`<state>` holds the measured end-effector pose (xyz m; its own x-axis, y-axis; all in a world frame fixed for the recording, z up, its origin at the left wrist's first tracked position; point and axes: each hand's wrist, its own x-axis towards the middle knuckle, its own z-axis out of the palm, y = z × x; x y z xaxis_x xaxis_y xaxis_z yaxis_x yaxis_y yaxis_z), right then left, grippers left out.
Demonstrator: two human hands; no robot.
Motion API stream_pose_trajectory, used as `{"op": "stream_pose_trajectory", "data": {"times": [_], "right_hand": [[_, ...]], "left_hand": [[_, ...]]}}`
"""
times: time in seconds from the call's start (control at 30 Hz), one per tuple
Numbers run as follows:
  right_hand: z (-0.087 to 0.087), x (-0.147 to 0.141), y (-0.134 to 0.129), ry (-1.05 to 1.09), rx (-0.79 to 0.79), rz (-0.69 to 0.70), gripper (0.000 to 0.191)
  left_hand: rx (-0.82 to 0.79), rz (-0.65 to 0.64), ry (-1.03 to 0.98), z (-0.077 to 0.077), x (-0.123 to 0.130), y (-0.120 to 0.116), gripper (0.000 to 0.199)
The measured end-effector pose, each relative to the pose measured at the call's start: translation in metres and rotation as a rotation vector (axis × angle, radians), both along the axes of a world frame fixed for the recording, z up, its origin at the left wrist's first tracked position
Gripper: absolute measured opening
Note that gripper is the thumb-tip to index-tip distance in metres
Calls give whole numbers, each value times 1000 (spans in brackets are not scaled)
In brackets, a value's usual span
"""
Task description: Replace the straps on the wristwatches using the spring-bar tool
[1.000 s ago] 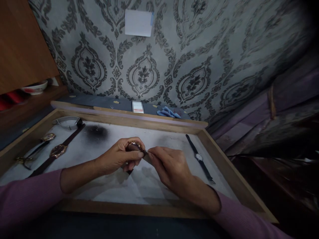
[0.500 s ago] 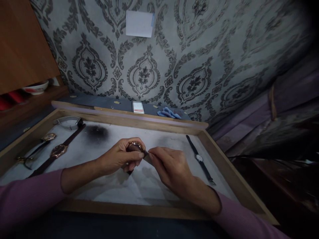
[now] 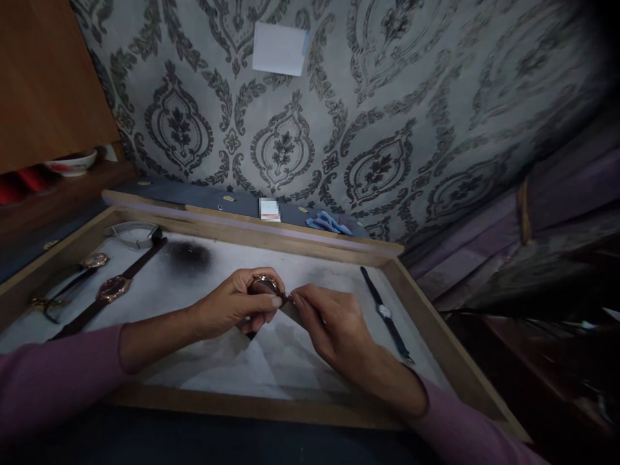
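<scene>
Above the middle of a wooden tray (image 3: 261, 405) with a whitish bottom, my left hand (image 3: 247, 302) grips a gold-rimmed watch (image 3: 265, 284) with a dark strap. Its thumb lies across the watch and its fingers curl behind. My right hand (image 3: 334, 323) pinches at the watch's right side, fingertips closed near my left thumb. What exactly they pinch is too small to tell; it may be the strap or a thin part. A dark strap end shows below my left fingers.
Several watches lie at the tray's left, among them a brown-strapped one (image 3: 113, 289) and a grey-strapped one (image 3: 135, 235). A black-strapped watch (image 3: 385, 311) lies at the right. Behind the tray are a blue cloth (image 3: 329, 223) and a small white packet (image 3: 269, 210). A bowl (image 3: 72, 164) stands on the left shelf.
The view has shifted slightly. Both hands keep nearly the same position and grip on the watch, with the right fingertips still at its right side.
</scene>
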<state>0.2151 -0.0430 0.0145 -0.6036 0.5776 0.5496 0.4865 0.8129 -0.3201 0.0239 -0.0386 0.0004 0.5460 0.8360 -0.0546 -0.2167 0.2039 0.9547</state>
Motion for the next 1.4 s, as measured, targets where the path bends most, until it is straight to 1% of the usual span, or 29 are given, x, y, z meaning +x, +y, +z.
{"op": "stream_pose_trajectory", "data": {"times": [0.27, 0.37, 0.57, 0.77, 1.03, 1.4], "right_hand": [[0, -1, 0, 24, 101, -7, 18], [0, -1, 0, 13, 127, -12, 17], [3, -2, -2, 6, 143, -7, 16], [1, -2, -2, -9, 174, -18, 18], [4, -3, -3, 0, 154, -19, 17], [6, -4, -5, 18, 117, -12, 21]], "left_hand": [[31, 9, 13, 3, -1, -1, 23], [33, 8, 17, 4, -1, -2, 23], [47, 13, 16, 5, -1, -2, 25], [64, 8, 17, 3, -2, -1, 21], [83, 9, 32, 8, -2, -2, 22], [107, 24, 40, 9, -3, -4, 20]]}}
